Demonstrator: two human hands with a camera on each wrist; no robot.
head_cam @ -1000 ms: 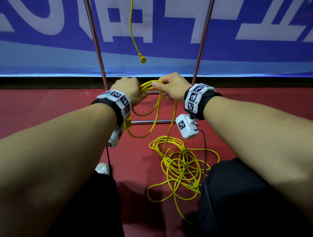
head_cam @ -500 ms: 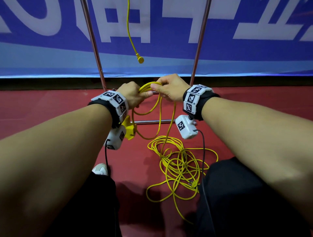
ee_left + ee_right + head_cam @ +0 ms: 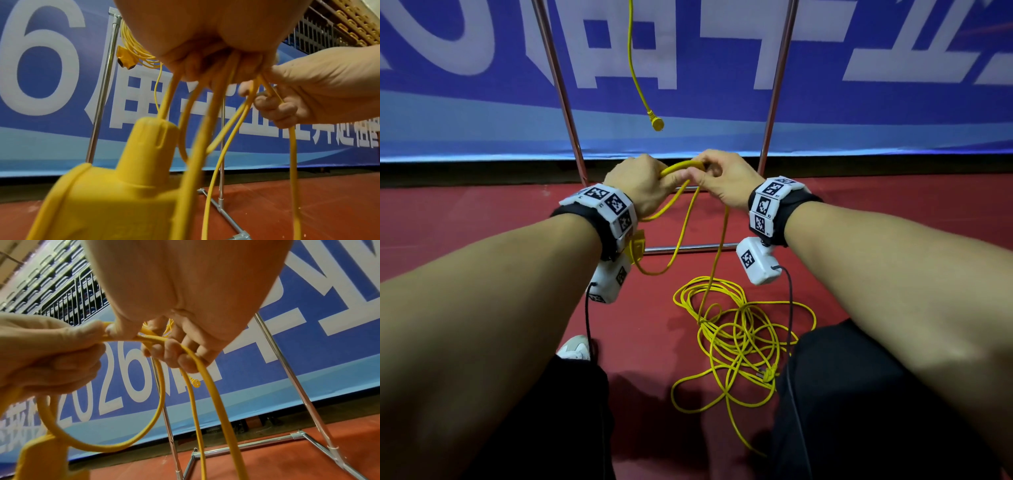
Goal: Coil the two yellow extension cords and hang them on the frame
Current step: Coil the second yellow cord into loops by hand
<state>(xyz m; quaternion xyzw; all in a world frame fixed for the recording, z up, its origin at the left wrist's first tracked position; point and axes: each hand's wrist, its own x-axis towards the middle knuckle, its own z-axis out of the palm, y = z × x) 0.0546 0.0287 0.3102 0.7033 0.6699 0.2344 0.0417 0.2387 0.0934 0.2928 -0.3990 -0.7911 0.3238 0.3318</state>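
Two loops of yellow cord (image 3: 683, 168) are gripped by the left hand (image 3: 635, 181); its slack, pinched by the right hand (image 3: 726, 181), trails down to the floor pile (image 3: 739, 325).

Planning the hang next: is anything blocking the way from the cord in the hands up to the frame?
Nothing visible blocks it. Both hands hold the cord just before the frame; the first cord's plug dangles between its posts.

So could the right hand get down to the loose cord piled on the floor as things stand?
Probably not straight away: the right hand is pinching the cord loops together with the left hand. Nothing blocks the way to the loose pile below it.
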